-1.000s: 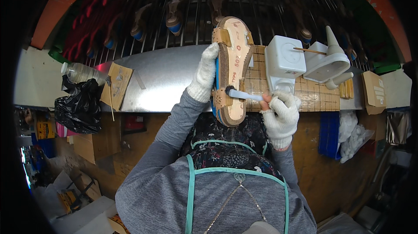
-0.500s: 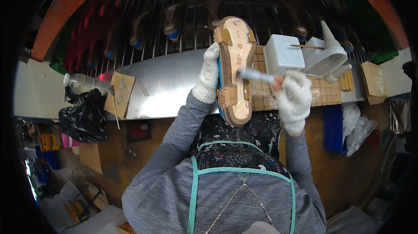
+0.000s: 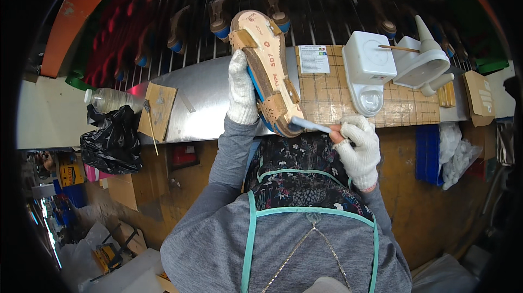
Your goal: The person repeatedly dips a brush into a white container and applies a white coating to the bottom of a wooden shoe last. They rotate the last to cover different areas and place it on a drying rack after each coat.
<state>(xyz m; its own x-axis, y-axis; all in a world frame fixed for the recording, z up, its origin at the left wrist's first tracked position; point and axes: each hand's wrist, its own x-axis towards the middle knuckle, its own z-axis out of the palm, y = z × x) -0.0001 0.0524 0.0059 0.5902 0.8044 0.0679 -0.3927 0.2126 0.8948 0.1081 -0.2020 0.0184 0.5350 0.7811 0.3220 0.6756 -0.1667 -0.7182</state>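
At far left, a clear bottle (image 3: 111, 100) lies behind a black bag (image 3: 111, 143); to their right, a thin stick (image 3: 152, 129) rests against a piece of cardboard (image 3: 161, 105) on the metal counter (image 3: 201, 121). The gloved left hand (image 3: 241, 89) is closed on the left edge of the shoe (image 3: 268, 67); the shoe is held slantwise over the counter's front edge, pale face up, brown straps lapped over its sides, blue showing along its left flank. Judged handling: moderate weight, stiff along its length, straps softer; the pale face may be slippery if coated; take hold by the side edges at the narrow middle, clear of that face. The brush (image 3: 310, 124) lies across the shoe's near end; bristle contact cannot be confirmed; the right hand (image 3: 357, 148) pinches its handle in bare fingertips; a white pot (image 3: 370, 56) stands beyond, on the brown mat (image 3: 406, 110).
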